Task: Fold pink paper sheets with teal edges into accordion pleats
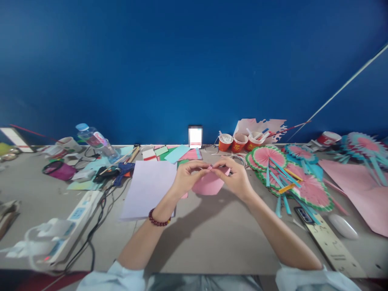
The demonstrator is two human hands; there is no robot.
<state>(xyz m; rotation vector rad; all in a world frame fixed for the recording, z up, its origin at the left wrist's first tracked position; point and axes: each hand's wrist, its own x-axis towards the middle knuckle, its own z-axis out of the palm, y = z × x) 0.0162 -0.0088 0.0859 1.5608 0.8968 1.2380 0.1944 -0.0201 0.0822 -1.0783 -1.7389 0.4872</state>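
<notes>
Both hands meet over the middle of the table, pinching the top edge of a piece of pink paper (210, 185). My left hand (188, 174) is closed on it, thumb and forefinger pressed together. From the other side my right hand (235, 176) pinches the same edge, its fingertips touching those of the left. The paper hangs below the fingers, and its top seems narrowly folded, though the fingertips hide most of that. Under and beside the left forearm lies a sheet of pale lilac paper (150, 186).
Paper fans (312, 188) with blue strips lie to the right, near a white mouse (343, 226). Red paper cups (239, 143) and a phone (195, 137) stand along the wall. Leftward are a power strip (77, 220), black cables and a plastic bottle (98, 139).
</notes>
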